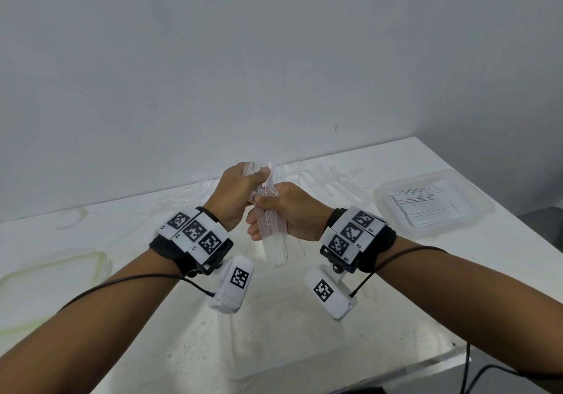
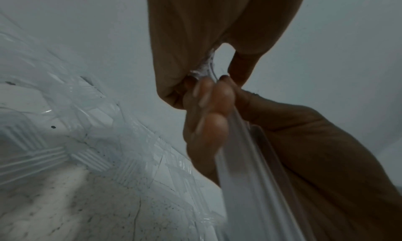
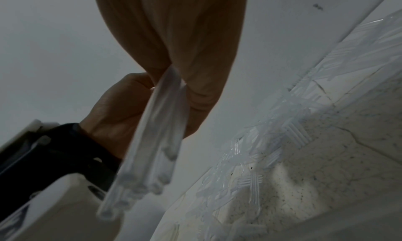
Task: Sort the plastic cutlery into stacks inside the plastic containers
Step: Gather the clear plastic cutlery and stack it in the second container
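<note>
A bundle of clear plastic cutlery [image 1: 275, 249] hangs above the middle of the table, held by both hands. My left hand [image 1: 240, 186] grips its upper end, and the heads stick out past the fingers. My right hand [image 1: 281, 215] is curled round the handles just below. In the left wrist view the bundle [image 2: 250, 158] runs down past the right hand's fingers [image 2: 208, 117]. The right wrist view shows the handle ends [image 3: 152, 158] fanned slightly apart. A clear container [image 1: 475, 210] at the right holds a neat stack of cutlery [image 1: 426, 207].
Loose clear forks [image 1: 329, 177] lie scattered along the back of the white table [image 1: 152, 232], also seen as loose forks [image 3: 293, 124] against the wall. A green-rimmed lid [image 1: 51, 274] lies at the left. Cables trail from both wrists.
</note>
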Available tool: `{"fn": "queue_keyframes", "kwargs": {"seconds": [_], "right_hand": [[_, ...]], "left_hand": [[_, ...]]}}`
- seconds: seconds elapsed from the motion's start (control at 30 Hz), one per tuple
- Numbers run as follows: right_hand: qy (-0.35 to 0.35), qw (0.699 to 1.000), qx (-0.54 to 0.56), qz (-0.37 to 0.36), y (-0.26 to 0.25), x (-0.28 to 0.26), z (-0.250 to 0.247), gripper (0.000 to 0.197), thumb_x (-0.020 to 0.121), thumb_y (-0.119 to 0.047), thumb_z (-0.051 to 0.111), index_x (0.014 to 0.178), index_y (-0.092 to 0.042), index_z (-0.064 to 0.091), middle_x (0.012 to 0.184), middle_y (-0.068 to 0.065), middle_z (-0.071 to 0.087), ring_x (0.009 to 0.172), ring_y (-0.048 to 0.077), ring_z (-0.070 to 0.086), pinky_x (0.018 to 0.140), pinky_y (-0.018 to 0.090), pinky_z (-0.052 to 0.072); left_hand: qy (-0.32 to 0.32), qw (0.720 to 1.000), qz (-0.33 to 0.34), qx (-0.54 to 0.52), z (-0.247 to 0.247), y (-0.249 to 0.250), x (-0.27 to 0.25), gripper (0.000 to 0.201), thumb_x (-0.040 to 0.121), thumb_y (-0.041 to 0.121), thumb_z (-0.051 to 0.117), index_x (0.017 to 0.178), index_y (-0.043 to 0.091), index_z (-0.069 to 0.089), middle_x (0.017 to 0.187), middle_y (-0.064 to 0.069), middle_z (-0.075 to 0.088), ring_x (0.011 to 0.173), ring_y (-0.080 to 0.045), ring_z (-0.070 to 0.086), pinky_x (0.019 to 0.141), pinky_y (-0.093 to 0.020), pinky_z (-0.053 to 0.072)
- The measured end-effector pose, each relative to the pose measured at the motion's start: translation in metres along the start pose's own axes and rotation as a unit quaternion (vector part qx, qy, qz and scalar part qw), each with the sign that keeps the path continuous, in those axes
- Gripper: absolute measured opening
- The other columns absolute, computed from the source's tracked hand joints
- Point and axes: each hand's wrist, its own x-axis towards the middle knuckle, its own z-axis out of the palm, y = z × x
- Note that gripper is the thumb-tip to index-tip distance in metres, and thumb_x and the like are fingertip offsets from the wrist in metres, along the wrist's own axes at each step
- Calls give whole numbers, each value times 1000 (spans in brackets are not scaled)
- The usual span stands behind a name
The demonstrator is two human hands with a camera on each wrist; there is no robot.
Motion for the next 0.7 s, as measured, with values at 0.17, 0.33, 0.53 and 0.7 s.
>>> {"fn": "queue_keyframes", "kwargs": {"seconds": [0.17,0.33,0.53,0.7], "right_hand": [[-18,1000,12,9,3,-4,-2,29,102,-19,44,113,6,50,86,23,64,71,32,69,71,44,60],[-16,999,-11,29,4,-5,-6,27,105,-14,33,114,6,49,92,28,64,75,38,68,74,47,59],[-27,993,-79,82,7,-9,-11,22,104,-13,31,109,3,46,86,28,62,74,41,67,76,53,56],[-54,984,-117,120,6,-13,-15,24,105,-17,31,113,2,43,83,27,60,70,42,67,67,49,58]], "left_hand": [[8,1000,-14,-12,-3,0,-2,17,91,-6,43,94,4,57,69,-8,53,61,-20,51,59,-32,39],[62,995,-43,-66,-6,-3,3,26,93,-5,39,114,3,53,78,-9,51,67,-21,57,64,-34,45],[95,990,-67,-86,-7,-1,7,19,92,-5,40,99,5,54,90,-14,52,69,-24,58,69,-36,51],[46,992,-87,-78,-4,-4,6,14,98,20,51,98,6,53,90,-13,59,71,-23,60,70,-36,52]]}}
